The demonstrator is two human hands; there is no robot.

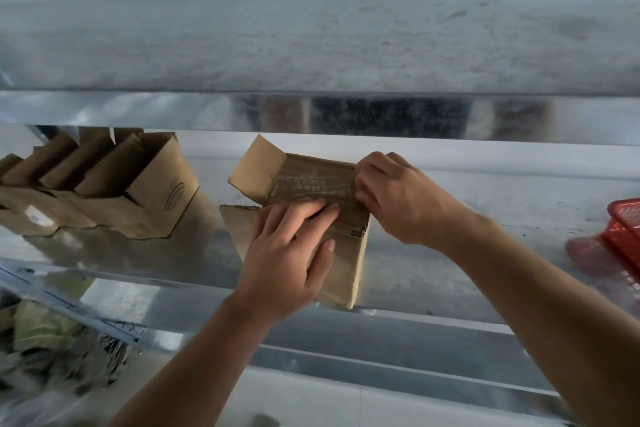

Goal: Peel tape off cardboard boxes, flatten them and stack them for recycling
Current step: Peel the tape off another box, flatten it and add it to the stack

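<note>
A small brown cardboard box [304, 180] lies on a shiny metal shelf [485, 218], its flaps open to the left and a strip of clear tape along its top face. My left hand [291, 253] presses flat on the box's near side, fingers straight. My right hand [398, 198] is at the box's right end, its fingertips curled and pinching at the edge there, where the tape ends. To the left lies a stack of flattened cardboard boxes [104, 191].
A red plastic basket [623, 229] sits at the right edge of the shelf. A higher metal shelf [311, 111] runs across just above the box. Crumpled cardboard and paper scraps [52, 350] lie lower left, under the shelf.
</note>
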